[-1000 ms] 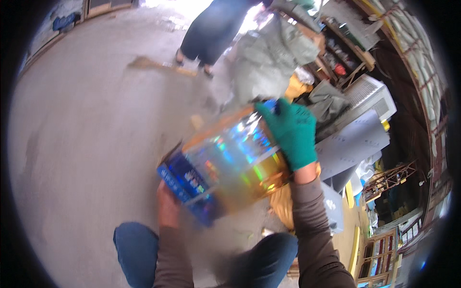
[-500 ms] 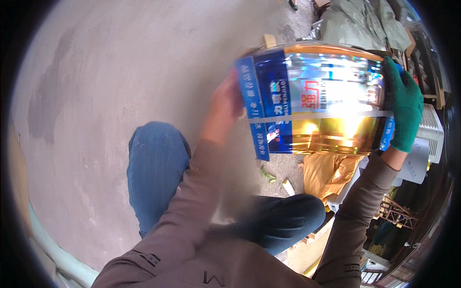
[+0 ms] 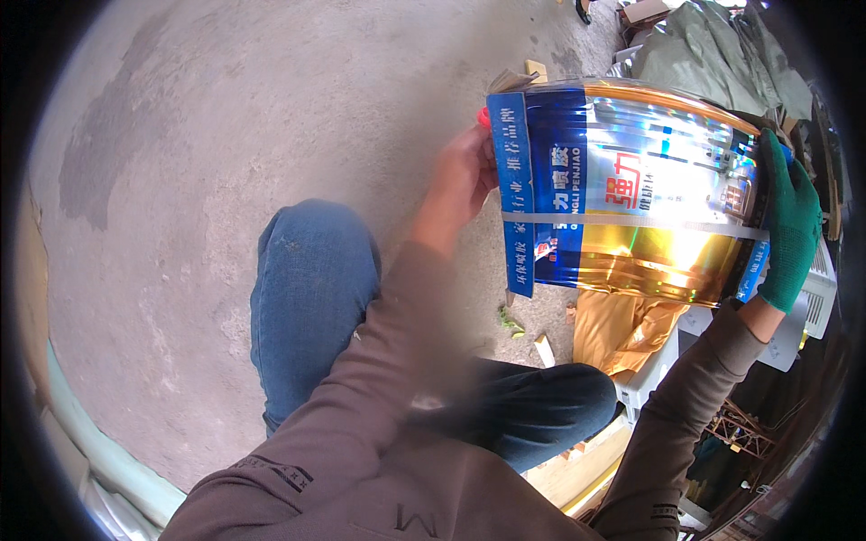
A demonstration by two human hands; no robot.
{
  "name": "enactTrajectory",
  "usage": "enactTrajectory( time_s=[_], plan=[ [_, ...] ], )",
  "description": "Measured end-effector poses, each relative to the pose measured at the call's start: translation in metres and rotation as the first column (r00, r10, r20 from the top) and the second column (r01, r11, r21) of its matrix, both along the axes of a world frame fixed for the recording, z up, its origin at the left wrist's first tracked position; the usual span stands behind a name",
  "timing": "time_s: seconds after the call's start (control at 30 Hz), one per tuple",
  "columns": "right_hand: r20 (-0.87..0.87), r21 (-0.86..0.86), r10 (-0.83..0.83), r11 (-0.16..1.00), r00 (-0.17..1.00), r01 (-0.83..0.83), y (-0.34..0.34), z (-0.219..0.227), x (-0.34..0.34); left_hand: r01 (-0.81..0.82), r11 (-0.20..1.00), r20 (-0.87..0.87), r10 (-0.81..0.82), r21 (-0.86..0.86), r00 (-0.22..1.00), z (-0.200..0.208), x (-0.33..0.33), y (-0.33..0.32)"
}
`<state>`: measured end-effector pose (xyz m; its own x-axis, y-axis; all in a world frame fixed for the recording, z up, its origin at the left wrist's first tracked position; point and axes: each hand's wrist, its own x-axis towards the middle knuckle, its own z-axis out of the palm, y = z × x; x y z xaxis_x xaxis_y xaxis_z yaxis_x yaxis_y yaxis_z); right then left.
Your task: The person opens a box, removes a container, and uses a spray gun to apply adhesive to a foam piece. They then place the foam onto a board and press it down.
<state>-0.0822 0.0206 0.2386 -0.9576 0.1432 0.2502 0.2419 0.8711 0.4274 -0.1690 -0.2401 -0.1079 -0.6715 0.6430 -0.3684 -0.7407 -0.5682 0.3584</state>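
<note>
A large shiny drum (image 3: 622,194) with a blue, silver and gold label lies sideways in the air in front of me. A white strap (image 3: 631,221) runs along its side, and a blue cardboard strip (image 3: 516,216) stands at its left end. My left hand (image 3: 462,176), bare, is closed at that end, its fingers curled against a red cap (image 3: 484,118) that shows just above them; the fingertips are partly hidden. At the drum's other end, my right hand (image 3: 792,221) in a green knitted glove grips the base, fingers over the edge.
Grey concrete floor (image 3: 198,180) spreads on the left. Beneath the drum are yellow wrapping (image 3: 622,329), a green leaf (image 3: 511,321) and a pale wood scrap (image 3: 544,351). Grey plastic sheeting (image 3: 713,54) covers things at the far right, and a white vented casing (image 3: 819,288) stands beside my right arm.
The drum and both hands have shifted to the right in the view. My left hand was blurred by motion at the drum's end and is now sharper, with the red cap showing.
</note>
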Motion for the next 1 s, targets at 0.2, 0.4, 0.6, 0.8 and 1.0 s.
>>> enactTrajectory(
  time_s=[0.2, 0.4, 0.6, 0.8, 1.0],
  plan=[
    [-0.078, -0.108, -0.092, 0.991, 0.993, 0.083, -0.009, -0.001, 0.001, -0.005, 1.000, 0.008, 0.005, 0.012, 1.000, -0.007, 0.001, 0.005],
    [0.034, 0.127, 0.028, 0.991, 0.999, -0.032, -0.012, 0.001, 0.004, -0.063, 0.994, 0.099, 0.054, 0.093, 0.994, -0.015, -0.002, 0.014],
    [0.153, 0.417, -0.009, 0.907, 0.988, -0.057, -0.017, 0.006, 0.011, -0.054, 0.996, 0.083, 0.048, 0.076, 0.995, -0.018, -0.004, 0.021],
    [0.104, 0.351, 0.174, 0.915, 0.979, -0.200, -0.017, 0.001, 0.012, -0.088, 0.992, 0.130, 0.076, 0.086, 0.989, -0.010, -0.001, 0.020],
    [0.040, 0.217, 0.053, 0.974, 0.998, -0.060, -0.024, -0.001, -0.001, -0.112, 0.993, 0.146, 0.108, 0.023, 0.983, -0.011, 0.002, 0.011]
  ],
)
